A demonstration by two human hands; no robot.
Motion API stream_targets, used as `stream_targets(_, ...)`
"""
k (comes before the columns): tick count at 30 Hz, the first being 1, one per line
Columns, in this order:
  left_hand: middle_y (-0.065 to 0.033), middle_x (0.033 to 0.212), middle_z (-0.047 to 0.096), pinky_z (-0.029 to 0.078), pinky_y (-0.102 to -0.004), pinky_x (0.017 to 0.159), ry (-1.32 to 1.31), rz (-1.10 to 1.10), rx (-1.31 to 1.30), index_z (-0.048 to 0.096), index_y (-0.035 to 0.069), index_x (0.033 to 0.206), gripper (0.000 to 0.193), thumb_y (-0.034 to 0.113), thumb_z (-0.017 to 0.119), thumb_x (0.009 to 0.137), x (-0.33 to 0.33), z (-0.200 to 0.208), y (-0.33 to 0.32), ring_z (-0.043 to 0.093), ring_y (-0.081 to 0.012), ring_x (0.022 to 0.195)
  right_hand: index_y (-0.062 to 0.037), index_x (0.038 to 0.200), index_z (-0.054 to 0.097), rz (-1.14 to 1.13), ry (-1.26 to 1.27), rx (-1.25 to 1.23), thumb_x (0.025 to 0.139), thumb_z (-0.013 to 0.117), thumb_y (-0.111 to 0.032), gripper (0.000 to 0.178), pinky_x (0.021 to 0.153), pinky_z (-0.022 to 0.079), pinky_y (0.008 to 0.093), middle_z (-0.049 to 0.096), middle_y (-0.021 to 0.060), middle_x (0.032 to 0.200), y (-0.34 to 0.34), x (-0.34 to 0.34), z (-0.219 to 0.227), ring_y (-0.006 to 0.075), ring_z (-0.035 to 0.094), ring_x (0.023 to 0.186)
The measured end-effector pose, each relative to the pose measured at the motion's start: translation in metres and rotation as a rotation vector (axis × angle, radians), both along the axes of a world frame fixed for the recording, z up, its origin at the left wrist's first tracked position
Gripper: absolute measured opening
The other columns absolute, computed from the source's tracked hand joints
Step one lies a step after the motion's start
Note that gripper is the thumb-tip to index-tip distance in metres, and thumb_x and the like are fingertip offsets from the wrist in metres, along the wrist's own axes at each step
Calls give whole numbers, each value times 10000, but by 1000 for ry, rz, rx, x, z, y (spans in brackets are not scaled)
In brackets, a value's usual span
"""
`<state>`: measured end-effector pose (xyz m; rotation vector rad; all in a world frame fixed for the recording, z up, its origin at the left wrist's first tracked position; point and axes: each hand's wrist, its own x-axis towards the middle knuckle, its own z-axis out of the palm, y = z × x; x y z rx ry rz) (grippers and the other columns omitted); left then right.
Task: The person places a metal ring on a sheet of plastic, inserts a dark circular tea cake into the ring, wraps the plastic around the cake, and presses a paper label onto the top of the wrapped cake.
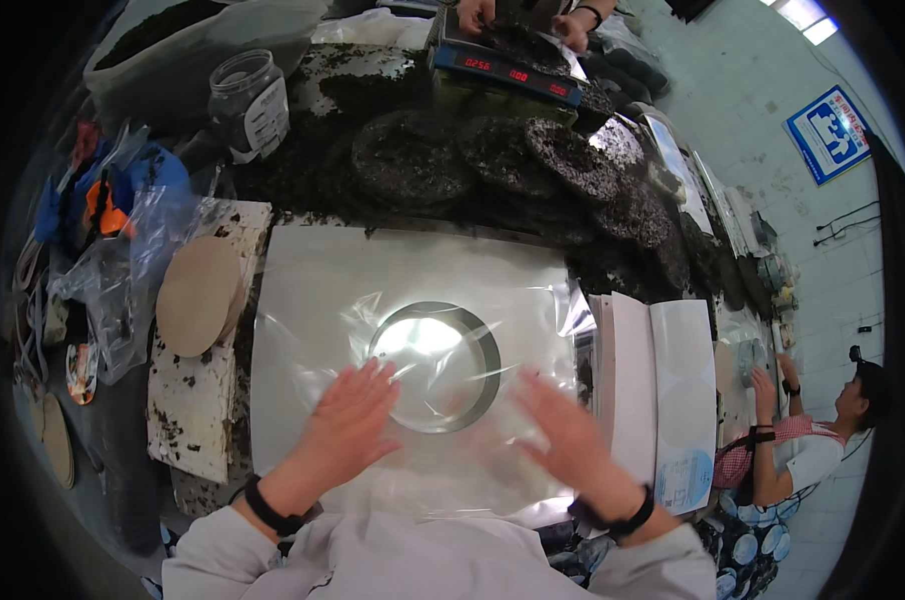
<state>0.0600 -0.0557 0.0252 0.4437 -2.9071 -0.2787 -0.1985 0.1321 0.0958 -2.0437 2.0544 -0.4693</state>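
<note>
A round metal ring (489,365) lies in the middle of the work surface in front of me, with a bright reflection inside it. Clear plastic film (318,290), wrinkled and shiny, is spread across the pale board around the ring; I cannot tell whether it passes over or under it. My left hand (348,420) rests flat by the ring's lower left edge, fingers stretched out and holding nothing. To the right of the ring is my right hand (568,430), smeared by motion, its fingers apart and nothing visible in them.
Dark, rough round cakes (413,160) are heaped beyond the film. A co-worker's hands (576,28) are at a blue digital scale (508,70). Brown paper discs (201,297) lie left, near a clear jar (250,105). White printed sheets (683,390) stand right; another person (803,450) works beyond.
</note>
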Motion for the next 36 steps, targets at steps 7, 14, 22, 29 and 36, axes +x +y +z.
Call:
stream_targets(7, -184, 1486, 389, 321, -453, 1104, -207, 847, -118, 385, -21, 1421, 754, 202, 738, 794, 104, -17, -138, 379, -363, 1355, -67, 1498, 288, -405, 605, -283, 800, 609, -88, 769, 1178, 239, 429, 263, 182, 1560, -189, -209, 2, 353, 251, 1441)
stream_targets(14, -171, 1474, 405, 354, -456, 1059, -162, 813, -84, 408, -10, 1398, 780, 170, 778, 736, 100, -4, -131, 390, -367, 1344, -60, 1493, 307, -459, 594, -133, 817, 631, -56, 749, 1186, 208, 454, 286, 163, 1556, -196, -223, -42, 322, 257, 1444)
stream_targets(22, -182, 1526, 308, 298, -526, 1096, -269, 958, -110, 331, 48, 1467, 993, 329, 841, 662, 106, -11, -157, 268, -346, 1426, 23, 1443, 365, -579, -859, -421, 771, 734, -271, 821, 1148, 295, 419, 335, 238, 1512, -190, -242, -22, 388, 297, 1412)
stream_targets(29, -216, 1488, 366, 350, -470, 1080, -290, 848, 114, 395, -23, 1408, 850, 307, 793, 733, 89, 25, -159, 337, -365, 1381, -72, 1472, 325, -406, 433, -62, 780, 672, -89, 774, 1125, 330, 433, 381, 205, 1486, -206, -263, -34, 354, 372, 1375)
stream_targets(36, -246, 1336, 515, 434, -421, 1007, -264, 673, -82, 468, -44, 1313, 550, 158, 659, 838, 108, 6, -159, 513, -380, 1211, -106, 1382, 493, -436, 374, -458, 762, 602, 74, 655, 1120, 342, 433, 510, 137, 1406, -202, -248, -53, 312, 449, 1325)
